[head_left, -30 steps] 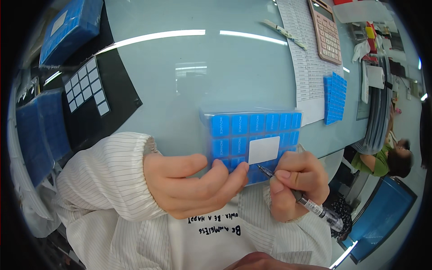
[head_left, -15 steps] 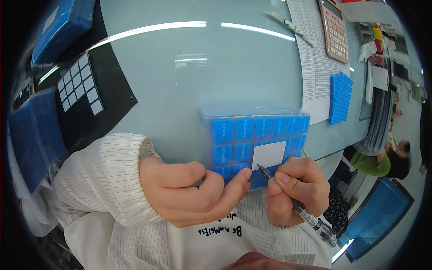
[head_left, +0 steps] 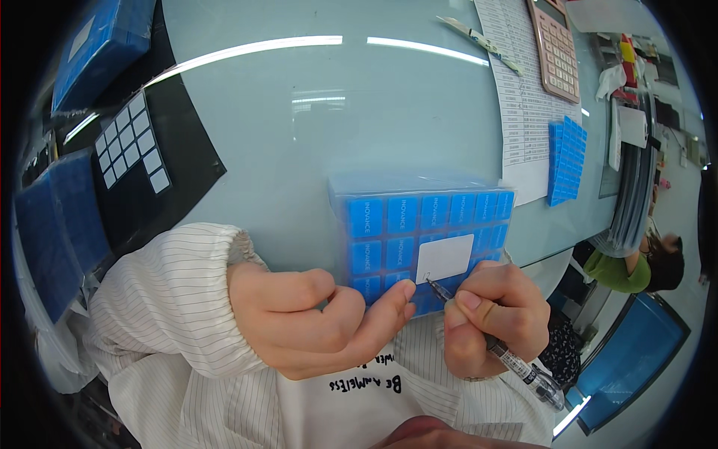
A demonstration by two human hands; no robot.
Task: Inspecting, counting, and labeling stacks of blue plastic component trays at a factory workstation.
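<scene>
A clear-wrapped pack of blue label sheets [head_left: 402,212] stands tilted in front of me, with a blank-looking white sticker [head_left: 445,255] on its near face. My right hand [head_left: 497,318] pinches a black pen [head_left: 443,292], whose tip touches the sticker's lower left corner. A tiny dark mark seems to show by the tip. Against the pack's lower left edge rests my left hand [head_left: 321,318], its fingers curled and one digit pressed along the near face. Some of its grip is hidden behind the fingers.
To the left, a sheet of white stickers [head_left: 133,144] lies on a black mat [head_left: 198,161], with wrapped blue packs [head_left: 105,52] around it. A printed list [head_left: 523,135], a knife-like slim tool [head_left: 482,43], a pink calculator [head_left: 555,52] and blue label sheets [head_left: 567,161] lie right. Farther right is a person in green [head_left: 624,269].
The pen tip has shifted slightly left and down at the sticker's corner, where a tiny mark now seems visible. The pack moved slightly left; both hands keep their hold.
</scene>
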